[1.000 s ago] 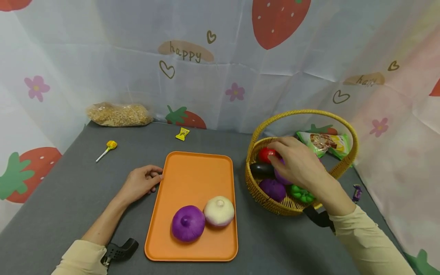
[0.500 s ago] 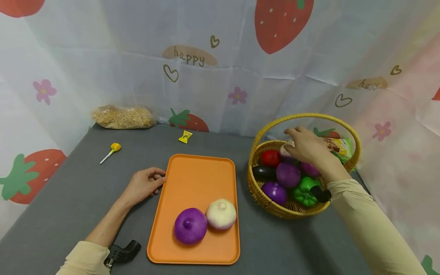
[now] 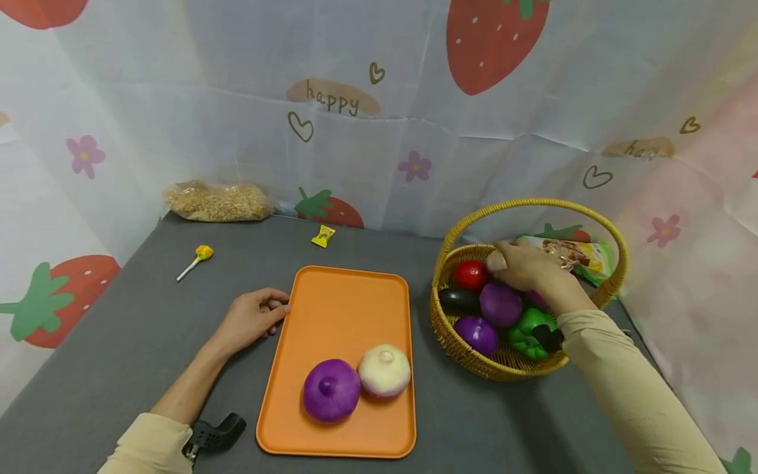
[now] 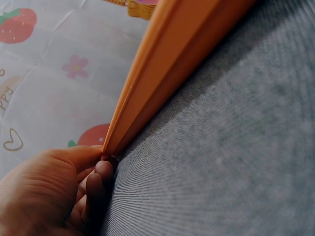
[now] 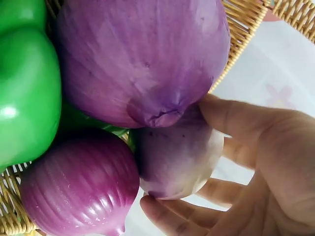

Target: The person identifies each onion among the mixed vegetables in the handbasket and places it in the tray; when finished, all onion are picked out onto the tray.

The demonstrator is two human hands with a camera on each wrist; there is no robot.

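Note:
My left hand [image 3: 251, 320] pinches the left rim of an orange tray [image 3: 343, 296], thumb above and fingers below in the left wrist view. A purple onion [image 3: 331, 391] and a white turnip [image 3: 385, 370] sit side by side on the tray. Over the back of a yellow wicker basket [image 3: 485, 370] is my right hand [image 3: 527, 266]. Thumb and fingers curl round a white-and-purple turnip [image 5: 179, 152], which the hand hides in the head view. Around it in the basket lie a large purple vegetable [image 5: 142, 54], a glossy purple onion [image 5: 81, 182] and a green bell pepper [image 5: 24, 88].
The basket also holds a red tomato [image 3: 470, 275] and a dark eggplant [image 3: 458, 301] under its arched handle [image 3: 535, 202]. Snack packs [image 3: 583, 257] lie behind it. A lollipop [image 3: 195, 261], a yellow candy [image 3: 323, 236] and a bag of kernels [image 3: 219, 201] lie beyond the tray.
My right hand has moved from above the tomato to the back of the basket, then lowered onto the turnip there. The left hand has stayed at the tray rim.

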